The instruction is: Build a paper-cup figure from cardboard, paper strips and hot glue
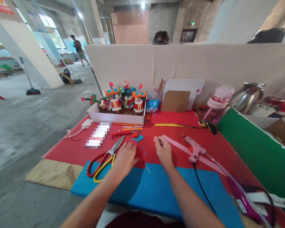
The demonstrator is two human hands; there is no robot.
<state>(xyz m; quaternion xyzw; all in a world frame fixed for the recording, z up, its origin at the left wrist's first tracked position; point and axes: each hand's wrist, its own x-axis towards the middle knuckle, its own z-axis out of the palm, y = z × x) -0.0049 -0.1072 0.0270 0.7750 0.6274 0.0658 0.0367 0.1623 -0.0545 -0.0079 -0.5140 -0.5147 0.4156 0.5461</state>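
Observation:
My left hand (127, 158) lies palm down on the table, thumb apart from the fingers, beside large scissors (110, 155) with one red and one yellow handle loop. Nothing shows in it. My right hand (163, 151) is closed, thumb and finger pinched together; whatever it holds, if anything, is too small to make out. Just to its right a pink strip (178, 145) runs diagonally under a pink hot glue gun (195, 149). Blue scraps (139, 138), a round red piece (135, 135) and red-handled pliers (118, 134) lie ahead of my left hand.
A white box (123, 118) of paper-cup figures (115, 104) stands at the back left. A blue sheet (142, 186) covers the front edge of the red tabletop (76, 152). At right are a green panel (249, 155), pink bottle (220, 96) and metal jug (245, 96).

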